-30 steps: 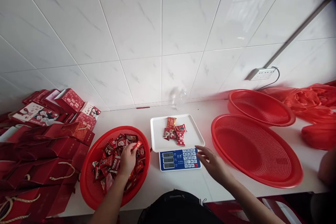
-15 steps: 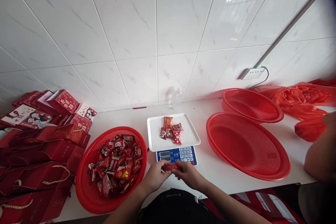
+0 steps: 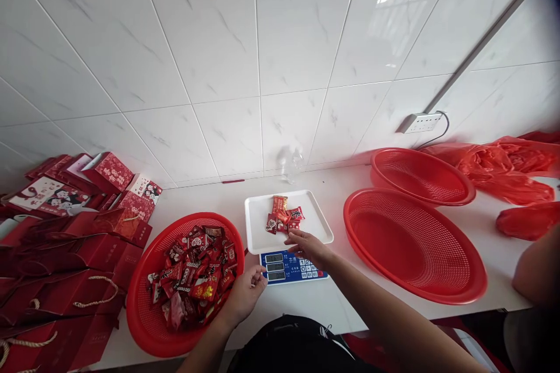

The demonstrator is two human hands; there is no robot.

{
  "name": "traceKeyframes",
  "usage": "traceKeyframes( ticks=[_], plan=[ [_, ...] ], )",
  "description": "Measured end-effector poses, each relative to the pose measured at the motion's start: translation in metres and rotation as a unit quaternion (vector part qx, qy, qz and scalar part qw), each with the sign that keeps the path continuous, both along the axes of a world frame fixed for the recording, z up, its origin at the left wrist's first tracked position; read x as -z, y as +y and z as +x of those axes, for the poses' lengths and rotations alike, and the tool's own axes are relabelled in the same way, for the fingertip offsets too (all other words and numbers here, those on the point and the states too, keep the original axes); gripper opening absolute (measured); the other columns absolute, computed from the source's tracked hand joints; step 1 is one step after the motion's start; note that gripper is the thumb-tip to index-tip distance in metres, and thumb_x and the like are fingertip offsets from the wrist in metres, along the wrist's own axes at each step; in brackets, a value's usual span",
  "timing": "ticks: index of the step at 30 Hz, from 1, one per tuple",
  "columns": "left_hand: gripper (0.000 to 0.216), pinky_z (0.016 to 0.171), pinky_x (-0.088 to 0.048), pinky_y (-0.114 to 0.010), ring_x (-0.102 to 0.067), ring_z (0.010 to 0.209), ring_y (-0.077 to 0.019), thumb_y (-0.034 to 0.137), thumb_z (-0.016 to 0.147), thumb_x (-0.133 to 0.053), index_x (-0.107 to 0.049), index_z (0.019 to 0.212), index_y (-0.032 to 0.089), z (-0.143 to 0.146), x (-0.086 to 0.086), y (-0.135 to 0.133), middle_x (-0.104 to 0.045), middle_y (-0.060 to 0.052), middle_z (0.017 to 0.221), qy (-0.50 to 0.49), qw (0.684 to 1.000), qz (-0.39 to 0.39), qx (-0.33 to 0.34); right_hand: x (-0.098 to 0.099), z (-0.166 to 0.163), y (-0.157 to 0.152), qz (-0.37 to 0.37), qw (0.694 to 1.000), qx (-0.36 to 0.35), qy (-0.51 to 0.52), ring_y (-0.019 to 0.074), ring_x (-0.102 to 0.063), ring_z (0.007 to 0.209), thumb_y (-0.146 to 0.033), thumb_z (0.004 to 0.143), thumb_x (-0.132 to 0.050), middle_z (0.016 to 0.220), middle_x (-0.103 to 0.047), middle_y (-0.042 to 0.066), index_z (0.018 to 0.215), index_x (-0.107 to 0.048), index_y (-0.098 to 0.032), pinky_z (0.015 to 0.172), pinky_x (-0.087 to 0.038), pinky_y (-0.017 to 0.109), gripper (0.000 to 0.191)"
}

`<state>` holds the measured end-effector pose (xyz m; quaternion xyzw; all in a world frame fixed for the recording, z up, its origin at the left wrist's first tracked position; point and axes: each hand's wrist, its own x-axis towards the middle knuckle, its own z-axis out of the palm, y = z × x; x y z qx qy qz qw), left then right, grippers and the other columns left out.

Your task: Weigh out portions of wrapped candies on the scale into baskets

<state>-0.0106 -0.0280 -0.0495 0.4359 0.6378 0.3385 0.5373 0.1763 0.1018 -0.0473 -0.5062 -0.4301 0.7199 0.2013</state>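
A small heap of red wrapped candies (image 3: 284,215) lies on the white tray (image 3: 317,215) of a digital scale. At the tray's front edge, my right hand (image 3: 308,249) reaches over the scale's blue keypad panel (image 3: 280,266). Its fingers stretch toward the candies, apart and with nothing visible in them. Left of the panel is my left hand (image 3: 246,294), loosely curled and holding nothing that I can see. Right beside it stands a red plastic basket (image 3: 146,326) full of similar candies.
Red gift boxes (image 3: 83,280) with rope handles are stacked at the left. Two red baskets (image 3: 464,288) stand at the right, with red plastic bags (image 3: 494,157) behind. A clear plastic item (image 3: 296,163) is by the wall. Another person's arm (image 3: 536,268) shows at the right edge.
My hands have parted. The orange-red candy they held together now lies on the tray's heap. My right hand has moved forward to the tray, my left hand slightly left toward the candy basket.
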Motion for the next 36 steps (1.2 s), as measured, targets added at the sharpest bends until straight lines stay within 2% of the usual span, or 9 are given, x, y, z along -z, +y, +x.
traceKeyframes(
  ticks=[8, 11, 14, 16, 20, 24, 28, 32, 36],
  plan=[
    [0.035, 0.079, -0.047, -0.032, -0.059, 0.087, -0.0190, 0.038, 0.077, -0.048, -0.058, 0.103, 0.017, -0.020, 0.002, -0.007, -0.065, -0.006, 0.091, 0.109, 0.993, 0.011, -0.032, 0.015, 0.032, -0.037, -0.053, 0.998, -0.013, -0.023, 0.0103, -0.058, 0.069, -0.035, 0.073, -0.065, 0.088, -0.063, 0.004, 0.101, -0.061, -0.018, 0.064, -0.044, 0.024, 0.033],
    [0.034, 0.085, -0.047, -0.034, -0.060, 0.095, -0.0193, 0.037, 0.080, -0.044, -0.058, 0.104, 0.018, -0.020, 0.001, 0.004, -0.065, -0.008, 0.100, 0.155, 0.987, 0.043, -0.006, 0.015, 0.049, -0.047, -0.053, 0.998, -0.010, -0.032, 0.0114, -0.058, 0.073, -0.038, 0.072, -0.065, 0.089, -0.063, 0.003, 0.101, -0.062, -0.020, 0.068, -0.043, 0.026, 0.035],
    [0.037, 0.099, -0.040, -0.037, -0.051, 0.114, -0.0208, 0.036, 0.082, -0.044, -0.055, 0.113, 0.020, -0.013, 0.002, 0.033, -0.058, -0.009, 0.119, 0.242, 0.960, 0.126, 0.060, 0.015, 0.055, -0.055, -0.049, 0.998, -0.012, -0.036, 0.0124, -0.057, 0.076, -0.042, 0.071, -0.064, 0.091, -0.064, 0.004, 0.102, -0.062, -0.021, 0.071, -0.042, 0.028, 0.038],
    [0.045, 0.107, -0.031, -0.040, -0.037, 0.127, -0.0235, 0.037, 0.081, -0.047, -0.048, 0.123, 0.020, -0.004, 0.006, 0.059, -0.047, -0.010, 0.134, 0.304, 0.932, 0.165, 0.107, 0.014, 0.053, -0.059, -0.043, 0.998, -0.014, -0.037, 0.0123, -0.057, 0.076, -0.042, 0.071, -0.064, 0.091, -0.063, 0.004, 0.103, -0.061, -0.021, 0.072, -0.042, 0.028, 0.039],
    [0.065, 0.111, -0.018, -0.048, -0.009, 0.139, -0.0288, 0.047, 0.080, -0.048, -0.031, 0.137, 0.021, 0.014, 0.016, 0.114, -0.017, -0.009, 0.151, 0.366, 0.901, 0.129, 0.194, 0.009, 0.045, -0.067, -0.019, 0.998, -0.019, -0.049, 0.0119, -0.057, 0.074, -0.040, 0.069, -0.063, 0.090, -0.062, 0.003, 0.103, -0.061, -0.021, 0.067, -0.042, 0.026, 0.039],
    [0.073, 0.111, -0.010, -0.053, 0.000, 0.139, -0.0306, 0.055, 0.080, -0.043, -0.022, 0.141, 0.022, 0.022, 0.024, 0.151, -0.007, -0.009, 0.152, 0.406, 0.879, 0.099, 0.232, 0.008, 0.051, -0.075, 0.006, 0.997, -0.029, -0.069, 0.0132, -0.058, 0.075, -0.042, 0.069, -0.061, 0.092, -0.063, 0.003, 0.103, -0.061, -0.020, 0.066, -0.043, 0.026, 0.041],
    [0.074, 0.112, -0.013, -0.050, -0.002, 0.138, -0.0321, 0.057, 0.079, -0.042, -0.026, 0.140, 0.019, 0.025, 0.034, 0.158, -0.014, -0.008, 0.151, 0.399, 0.871, 0.115, 0.261, 0.021, 0.067, -0.080, 0.008, 0.996, -0.018, -0.085, 0.0142, -0.059, 0.075, -0.045, 0.069, -0.060, 0.093, -0.063, 0.005, 0.105, -0.060, -0.019, 0.066, -0.044, 0.026, 0.045],
    [0.063, 0.113, -0.016, -0.046, -0.013, 0.138, -0.0281, 0.045, 0.083, -0.044, -0.032, 0.137, 0.017, 0.024, 0.042, 0.147, -0.031, -0.009, 0.146, 0.381, 0.867, 0.177, 0.268, 0.036, 0.076, -0.080, 0.002, 0.996, -0.022, -0.086, 0.0152, -0.060, 0.076, -0.047, 0.068, -0.061, 0.094, -0.064, 0.005, 0.105, -0.060, -0.020, 0.066, -0.044, 0.027, 0.046],
    [0.057, 0.110, -0.024, -0.044, -0.022, 0.136, -0.0259, 0.040, 0.084, -0.045, -0.035, 0.135, 0.019, 0.022, 0.040, 0.142, -0.028, -0.011, 0.146, 0.371, 0.877, 0.196, 0.234, 0.031, 0.066, -0.075, 0.001, 0.995, -0.038, -0.090, 0.0153, -0.059, 0.075, -0.045, 0.068, -0.061, 0.089, -0.064, 0.004, 0.102, -0.061, -0.020, 0.066, -0.044, 0.028, 0.042]
  ],
)
